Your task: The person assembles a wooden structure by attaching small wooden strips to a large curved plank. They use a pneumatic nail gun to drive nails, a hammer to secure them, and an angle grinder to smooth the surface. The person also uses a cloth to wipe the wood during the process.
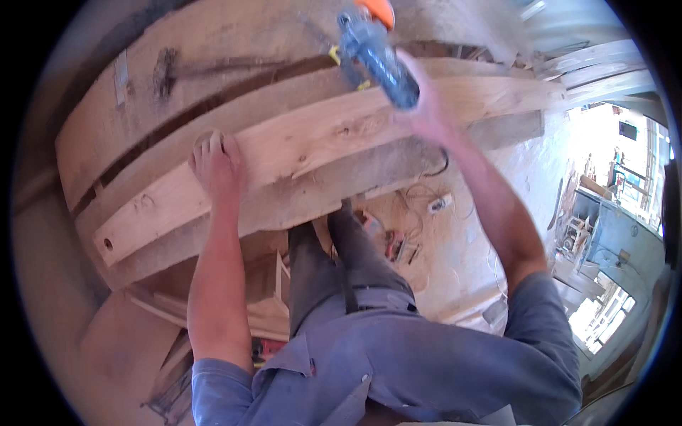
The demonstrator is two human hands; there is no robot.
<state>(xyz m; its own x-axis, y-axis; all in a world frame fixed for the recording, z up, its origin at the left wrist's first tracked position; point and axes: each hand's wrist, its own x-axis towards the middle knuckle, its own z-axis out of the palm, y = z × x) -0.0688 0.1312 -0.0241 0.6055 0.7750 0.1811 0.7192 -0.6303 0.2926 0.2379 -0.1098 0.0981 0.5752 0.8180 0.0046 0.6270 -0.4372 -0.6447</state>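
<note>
A long pale wooden board (305, 148) with knots and a round hole near its left end lies across the workbench (241, 89) in front of me. My left hand (215, 165) rests on the board left of its middle, fingers bent over its far edge. In my right hand (426, 106) is a blue angle grinder (380, 62), held by the rear of its body. Its orange disc (379, 11) points up and away, beyond the board's far edge. The grinder looks slightly blurred, and my fingers are partly hidden behind its body.
A hammer-like tool (167, 71) lies on the far left of the bench. A dark gap runs along the bench behind the board. Below, a white power socket (439, 204) with cables and a red tool (392, 245) lie on the dusty floor. Stacked planks (600, 67) are at far right.
</note>
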